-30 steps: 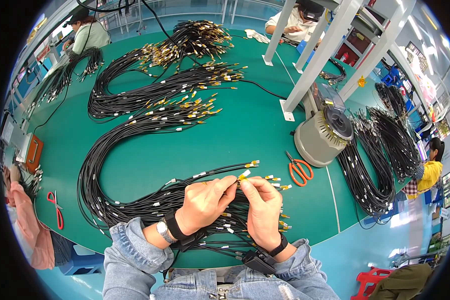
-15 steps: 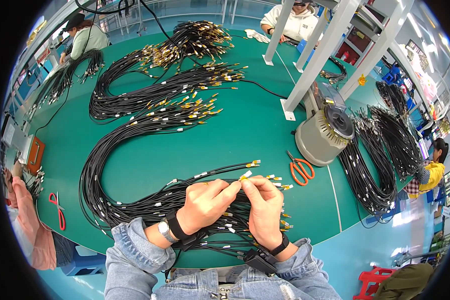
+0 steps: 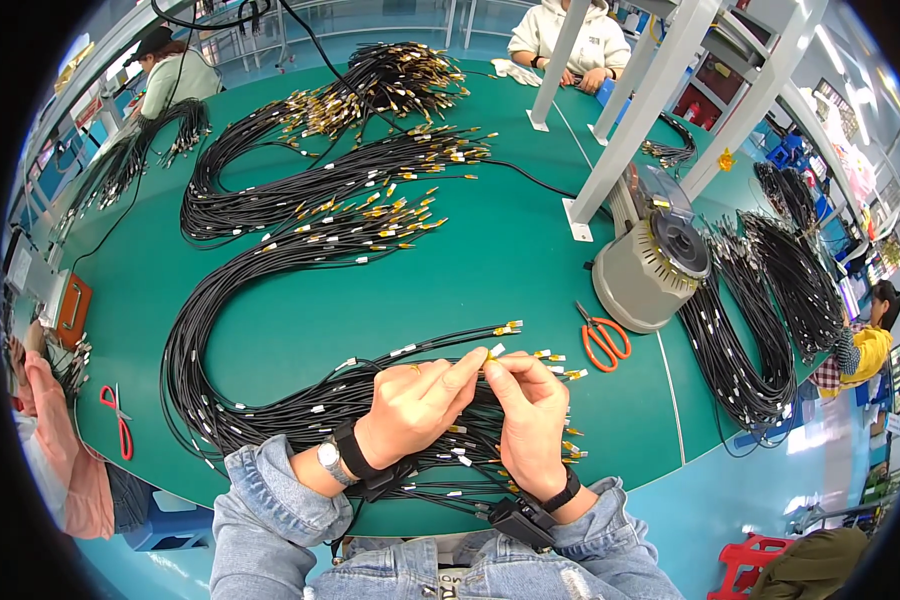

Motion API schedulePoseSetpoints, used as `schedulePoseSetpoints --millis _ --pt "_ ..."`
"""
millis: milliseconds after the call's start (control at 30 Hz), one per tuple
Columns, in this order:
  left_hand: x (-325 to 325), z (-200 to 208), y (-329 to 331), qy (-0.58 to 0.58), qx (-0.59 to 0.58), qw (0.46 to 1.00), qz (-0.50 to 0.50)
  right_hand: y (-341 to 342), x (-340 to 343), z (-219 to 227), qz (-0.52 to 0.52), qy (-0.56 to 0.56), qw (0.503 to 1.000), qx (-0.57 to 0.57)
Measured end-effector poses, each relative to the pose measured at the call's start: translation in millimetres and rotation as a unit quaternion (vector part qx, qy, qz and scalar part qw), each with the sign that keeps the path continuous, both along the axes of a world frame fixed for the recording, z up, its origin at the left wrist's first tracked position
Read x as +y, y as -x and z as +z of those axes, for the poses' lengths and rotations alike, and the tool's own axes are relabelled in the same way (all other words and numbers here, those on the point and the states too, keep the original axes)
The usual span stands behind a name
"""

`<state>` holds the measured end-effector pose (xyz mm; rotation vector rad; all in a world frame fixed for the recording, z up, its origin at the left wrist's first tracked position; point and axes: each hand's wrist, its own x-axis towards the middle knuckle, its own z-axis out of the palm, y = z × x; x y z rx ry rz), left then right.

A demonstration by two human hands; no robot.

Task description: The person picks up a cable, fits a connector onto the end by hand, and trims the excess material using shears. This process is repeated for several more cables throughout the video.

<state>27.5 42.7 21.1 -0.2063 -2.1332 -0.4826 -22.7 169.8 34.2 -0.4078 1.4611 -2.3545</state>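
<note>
My left hand and my right hand meet over the near bundle, thumbs and fingertips pinched together. Between them is a cable end with a small white-and-yellow label; its white part sticks up past the fingertips. The rest of that cable is hidden by my hands. Under and around them lies a thick bundle of black cables, curved in an S shape, with white labels along it and yellow tags at the ends. A few tagged ends stick out just beyond my fingers.
Behind lie more black cable bundles. To the right are orange-handled scissors, a beige round machine and grey metal posts. Red-handled scissors lie at the left edge of the green table. Several people sit around.
My hands stay pinched at the same place; the white label between them tilts slightly differently. Across the table, a person's hands have shifted and both now show.
</note>
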Motion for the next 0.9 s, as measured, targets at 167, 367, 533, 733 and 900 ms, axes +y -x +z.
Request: schedulePoseSetpoints --millis 167,367,533,733,900 --pt "1 4 0 -0.043 -0.011 0.999 -0.027 -1 0 1 0.002 0.001 1.000 -0.007" --pt "-3 16 -1 -0.429 -0.215 0.857 -0.187 1 2 0 0.006 0.008 1.000 -0.002" --pt "-14 25 1 -0.554 -0.296 0.729 -0.273 0 1 -1 0.019 0.006 1.000 0.015" --pt "-12 27 0 -0.588 -0.285 0.710 -0.264 1 1 -1 0.035 0.004 0.999 0.010" --pt "-16 28 -2 -0.622 -0.307 0.660 -0.287 3 4 -4 0.054 -0.013 0.998 -0.006"
